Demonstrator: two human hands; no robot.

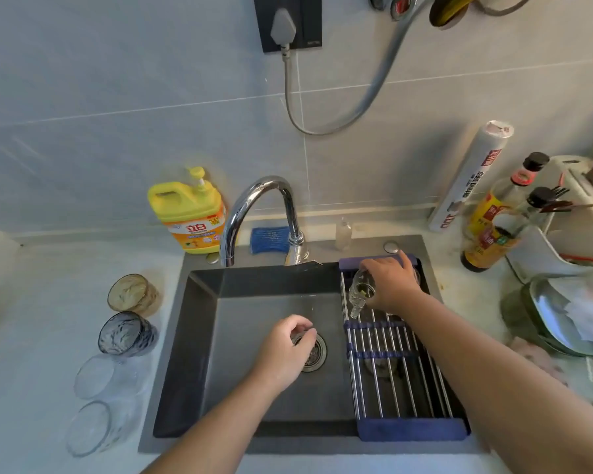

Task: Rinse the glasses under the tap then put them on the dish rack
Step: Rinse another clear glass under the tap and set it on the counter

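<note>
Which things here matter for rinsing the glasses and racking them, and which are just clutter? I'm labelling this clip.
Belongs to the job: tap; sink; dish rack; clear glass held in right hand; four glasses waiting on the counter; left hand over the drain.

Lying about: yellow detergent bottle; blue sponge; sauce bottles; wrap roll; bowl.

Soft even daylight, slight blur, strong wide-angle edge warping.
</note>
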